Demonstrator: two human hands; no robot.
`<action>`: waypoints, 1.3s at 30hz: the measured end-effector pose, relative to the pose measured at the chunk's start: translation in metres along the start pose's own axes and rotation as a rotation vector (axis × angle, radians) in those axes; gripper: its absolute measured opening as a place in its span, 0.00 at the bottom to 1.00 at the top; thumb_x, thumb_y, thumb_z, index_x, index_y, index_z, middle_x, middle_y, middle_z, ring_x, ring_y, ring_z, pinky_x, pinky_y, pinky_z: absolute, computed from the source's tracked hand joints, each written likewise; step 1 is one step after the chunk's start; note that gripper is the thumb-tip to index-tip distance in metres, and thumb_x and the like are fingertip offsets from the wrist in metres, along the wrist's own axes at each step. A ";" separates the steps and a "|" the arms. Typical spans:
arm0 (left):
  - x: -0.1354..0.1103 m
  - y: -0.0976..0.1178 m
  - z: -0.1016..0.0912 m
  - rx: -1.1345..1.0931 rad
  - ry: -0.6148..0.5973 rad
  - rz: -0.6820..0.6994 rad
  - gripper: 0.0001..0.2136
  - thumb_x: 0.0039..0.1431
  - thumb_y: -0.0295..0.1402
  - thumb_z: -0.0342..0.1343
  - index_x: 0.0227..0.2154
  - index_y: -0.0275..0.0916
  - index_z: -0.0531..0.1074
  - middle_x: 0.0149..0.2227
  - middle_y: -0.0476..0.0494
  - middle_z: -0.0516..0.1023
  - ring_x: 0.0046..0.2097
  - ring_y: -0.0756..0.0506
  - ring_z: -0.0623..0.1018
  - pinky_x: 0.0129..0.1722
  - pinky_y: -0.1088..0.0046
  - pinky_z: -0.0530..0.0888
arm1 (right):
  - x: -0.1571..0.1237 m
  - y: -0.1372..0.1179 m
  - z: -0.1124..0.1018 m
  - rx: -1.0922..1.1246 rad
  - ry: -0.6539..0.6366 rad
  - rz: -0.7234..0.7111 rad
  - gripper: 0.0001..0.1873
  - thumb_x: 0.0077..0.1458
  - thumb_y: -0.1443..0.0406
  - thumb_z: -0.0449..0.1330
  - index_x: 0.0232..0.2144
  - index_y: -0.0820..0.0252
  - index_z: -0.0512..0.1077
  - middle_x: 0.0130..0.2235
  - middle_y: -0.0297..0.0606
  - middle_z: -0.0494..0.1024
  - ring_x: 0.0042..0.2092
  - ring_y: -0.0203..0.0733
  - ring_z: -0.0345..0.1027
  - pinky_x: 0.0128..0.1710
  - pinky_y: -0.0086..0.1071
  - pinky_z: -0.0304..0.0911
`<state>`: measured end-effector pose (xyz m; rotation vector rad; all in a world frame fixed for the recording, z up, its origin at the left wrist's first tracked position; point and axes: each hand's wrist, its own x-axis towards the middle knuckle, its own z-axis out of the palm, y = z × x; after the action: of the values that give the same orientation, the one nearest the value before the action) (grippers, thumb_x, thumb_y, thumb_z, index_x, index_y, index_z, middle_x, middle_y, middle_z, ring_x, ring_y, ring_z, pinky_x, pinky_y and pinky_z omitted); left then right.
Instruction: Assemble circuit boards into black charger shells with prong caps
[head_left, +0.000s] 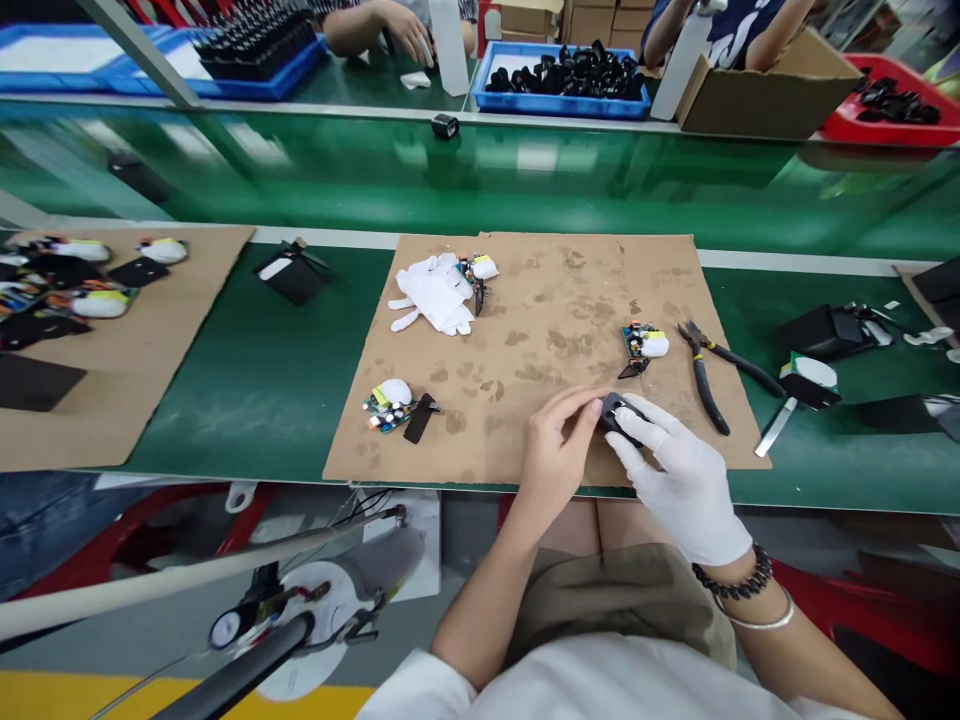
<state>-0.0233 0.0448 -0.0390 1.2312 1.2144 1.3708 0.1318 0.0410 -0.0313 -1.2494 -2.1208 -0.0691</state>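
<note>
Both of my hands meet over the near edge of a brown cardboard mat (540, 300). My bare left hand (556, 452) and my white-gloved right hand (679, 480) are closed together on a small black plastic part (616, 412). Just beyond them lies a small circuit board with a white component (643, 344). A second such board with a black strip (396, 402) rests at the mat's near left. At the far left of the mat a third board (480, 270) lies beside a loose white glove (433, 293).
Black-handled cutters (705, 372) lie at the mat's right edge, with a blade tool (776, 425) and black parts (829, 332) beyond. Another cardboard mat (112, 380) with boards is at left. Across the green conveyor (480, 170), other people work beside blue bins (561, 80) of black parts.
</note>
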 end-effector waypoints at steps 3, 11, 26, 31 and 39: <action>0.013 -0.005 0.009 -0.085 0.013 -0.051 0.08 0.64 0.30 0.56 0.38 0.39 0.81 0.42 0.43 0.83 0.45 0.47 0.81 0.47 0.72 0.76 | 0.000 0.000 0.001 -0.004 -0.026 0.042 0.17 0.62 0.65 0.63 0.53 0.54 0.75 0.55 0.44 0.80 0.50 0.47 0.80 0.50 0.39 0.77; 0.022 -0.003 0.008 -0.198 -0.036 -0.097 0.07 0.59 0.27 0.57 0.35 0.38 0.80 0.40 0.43 0.82 0.43 0.48 0.80 0.46 0.74 0.76 | 0.010 0.004 0.010 0.185 0.053 0.078 0.13 0.60 0.66 0.63 0.48 0.57 0.76 0.48 0.42 0.84 0.48 0.45 0.80 0.51 0.36 0.77; 0.007 -0.003 0.002 -0.092 0.370 0.000 0.12 0.62 0.41 0.60 0.42 0.39 0.73 0.38 0.45 0.79 0.43 0.48 0.80 0.47 0.72 0.76 | 0.012 0.007 -0.006 0.054 0.087 0.084 0.12 0.59 0.64 0.65 0.46 0.55 0.77 0.47 0.42 0.84 0.46 0.47 0.81 0.48 0.38 0.78; -0.002 -0.009 0.003 -0.043 0.355 0.024 0.09 0.63 0.36 0.59 0.43 0.39 0.72 0.39 0.44 0.79 0.44 0.48 0.79 0.51 0.69 0.74 | 0.004 0.012 0.004 0.145 0.053 0.116 0.09 0.59 0.65 0.64 0.43 0.57 0.77 0.46 0.44 0.84 0.45 0.47 0.81 0.45 0.38 0.78; -0.017 -0.005 -0.005 0.461 -0.028 0.060 0.10 0.63 0.29 0.56 0.47 0.42 0.72 0.50 0.41 0.77 0.55 0.41 0.74 0.59 0.59 0.69 | 0.025 0.022 -0.006 1.064 -0.075 0.709 0.15 0.64 0.51 0.57 0.41 0.54 0.75 0.44 0.39 0.84 0.45 0.45 0.81 0.41 0.40 0.80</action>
<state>-0.0262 0.0279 -0.0458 1.6064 1.5376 1.1431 0.1444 0.0701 -0.0183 -1.1878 -1.2607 1.2387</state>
